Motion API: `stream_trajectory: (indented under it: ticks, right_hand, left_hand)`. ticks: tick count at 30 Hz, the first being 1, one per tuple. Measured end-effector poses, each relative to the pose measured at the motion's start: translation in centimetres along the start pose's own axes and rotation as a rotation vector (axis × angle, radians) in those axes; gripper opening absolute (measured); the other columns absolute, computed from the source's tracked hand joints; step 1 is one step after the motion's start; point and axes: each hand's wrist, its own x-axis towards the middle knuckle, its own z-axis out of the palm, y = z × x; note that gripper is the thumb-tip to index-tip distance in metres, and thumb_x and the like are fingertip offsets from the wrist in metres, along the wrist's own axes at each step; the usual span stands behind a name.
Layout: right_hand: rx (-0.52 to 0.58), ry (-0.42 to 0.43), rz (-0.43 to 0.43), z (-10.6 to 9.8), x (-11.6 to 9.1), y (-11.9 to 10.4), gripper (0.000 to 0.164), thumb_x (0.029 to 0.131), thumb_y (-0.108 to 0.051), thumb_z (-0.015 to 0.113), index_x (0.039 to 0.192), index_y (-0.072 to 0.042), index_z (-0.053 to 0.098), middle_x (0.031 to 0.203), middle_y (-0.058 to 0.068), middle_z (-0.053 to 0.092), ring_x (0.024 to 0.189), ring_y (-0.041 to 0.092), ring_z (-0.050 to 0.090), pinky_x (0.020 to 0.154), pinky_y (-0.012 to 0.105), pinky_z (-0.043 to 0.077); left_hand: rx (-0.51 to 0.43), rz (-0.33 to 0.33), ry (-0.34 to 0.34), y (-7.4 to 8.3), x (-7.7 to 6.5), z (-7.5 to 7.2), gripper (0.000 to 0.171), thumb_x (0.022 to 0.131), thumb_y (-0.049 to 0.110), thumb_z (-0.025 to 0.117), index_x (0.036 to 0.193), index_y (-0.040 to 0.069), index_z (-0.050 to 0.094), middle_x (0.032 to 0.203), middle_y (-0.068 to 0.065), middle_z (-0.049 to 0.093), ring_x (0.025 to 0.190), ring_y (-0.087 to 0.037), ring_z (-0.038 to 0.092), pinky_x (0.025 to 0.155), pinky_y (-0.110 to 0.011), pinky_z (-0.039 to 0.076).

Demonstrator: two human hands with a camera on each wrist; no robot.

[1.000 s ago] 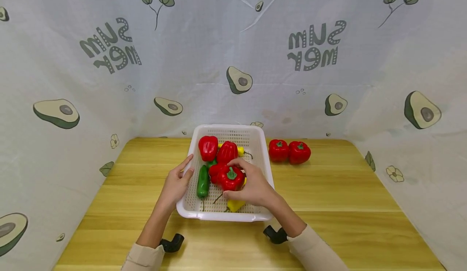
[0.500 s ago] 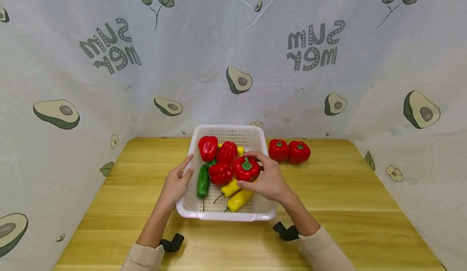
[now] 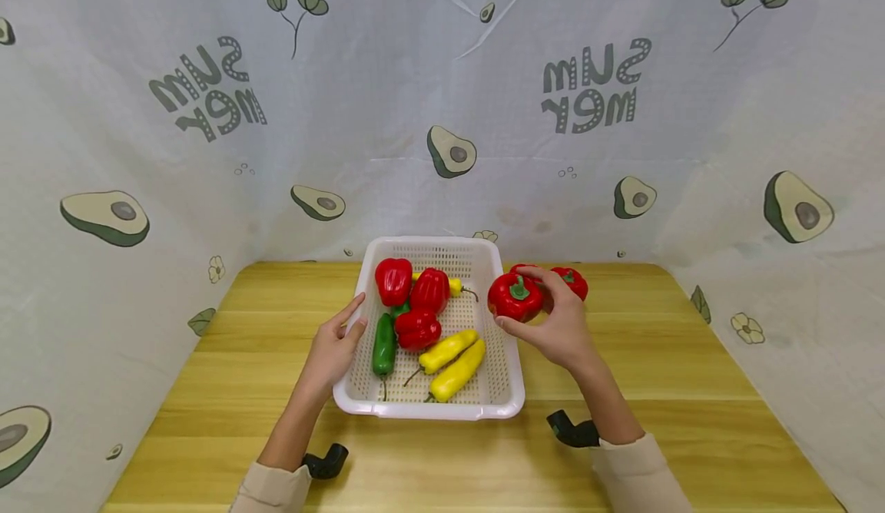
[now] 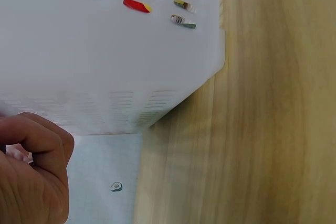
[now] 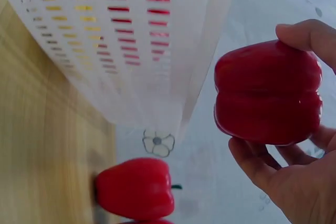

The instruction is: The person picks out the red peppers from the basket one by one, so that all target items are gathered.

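Observation:
In the head view my right hand (image 3: 563, 329) holds a red bell pepper (image 3: 512, 298), green stem up, above the right rim of a white plastic basket (image 3: 508, 344). Thumb and fingers clasp the pepper from opposite sides, as the right wrist view also shows for this bell pepper (image 5: 268, 93). My left hand (image 3: 332, 352) grips the basket's left rim; its curled fingers (image 4: 42, 140) appear beside the basket wall in the left wrist view. Inside the basket lie several red bell peppers (image 3: 418, 330), a green pepper (image 3: 384, 348) and yellow peppers (image 3: 458, 371).
Two more red bell peppers stand on the wooden table (image 3: 657, 359) right of the basket, one (image 3: 571, 281) partly covered by my right hand, the other (image 5: 136, 187) clear in the right wrist view. A printed curtain (image 3: 387, 98) encloses the table's back and sides.
My right hand has lifted the red bell pepper from among the others and carried it right, to over the basket's right rim. My left hand and the basket have stayed in place.

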Motion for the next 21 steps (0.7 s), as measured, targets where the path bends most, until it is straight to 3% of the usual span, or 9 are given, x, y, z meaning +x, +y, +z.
stream_trajectory:
  ticks: [4, 7, 21]
  right_hand:
    - [-0.016, 0.038, 0.072, -0.9, 0.0, 1.0, 0.084, 0.078, -0.016, 0.089, 0.148, -0.004, 0.044, 0.145, 0.018, 0.051, 0.13, 0.036, 0.052, 0.105, 0.045, 0.055]
    - [-0.022, 0.05, 0.125, -1.3, 0.0, 1.5, 0.084, 0.081, -0.017, 0.087, 0.148, -0.002, 0.04, 0.146, 0.021, 0.049, 0.132, 0.04, 0.049, 0.107, 0.058, 0.051]
    - [-0.091, 0.01, 0.33, -1.1, -0.6, 5.3, 0.09, 0.083, -0.031, 0.086, 0.153, -0.004, 0.035, 0.16, 0.025, 0.037, 0.142, 0.047, 0.04, 0.106, 0.061, 0.051]
  left_hand:
    - [-0.008, 0.003, 0.004, -0.1, 0.0, 0.0, 0.053, 0.108, 0.027, 0.055, 0.159, 0.03, 0.042, 0.123, -0.032, 0.069, 0.095, -0.038, 0.077, 0.069, -0.051, 0.066]
    - [-0.008, 0.003, 0.007, 0.0, -0.1, 0.1, 0.052, 0.108, 0.027, 0.055, 0.158, 0.03, 0.042, 0.122, -0.031, 0.069, 0.094, -0.037, 0.077, 0.069, -0.05, 0.066]
    - [-0.015, -0.002, 0.006, 0.1, -0.1, 0.1, 0.052, 0.108, 0.027, 0.055, 0.158, 0.031, 0.043, 0.125, -0.031, 0.068, 0.095, -0.038, 0.077, 0.069, -0.05, 0.066]
